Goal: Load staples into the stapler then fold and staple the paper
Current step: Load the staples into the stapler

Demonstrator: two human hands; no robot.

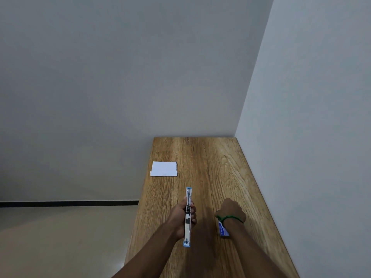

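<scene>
Gripping stapler [188, 194], left hand [180, 217] hovers above table [210, 167]; paper [164, 168] at left edge.

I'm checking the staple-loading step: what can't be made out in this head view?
Head view only:
- right hand: fingertips hidden behind its own back; what they hold is unclear.
- staple box: partly covered by that hand's wrist, print too small.
- stapler: open channel too small to tell whether staples are in; left hand wraps its middle.
</scene>
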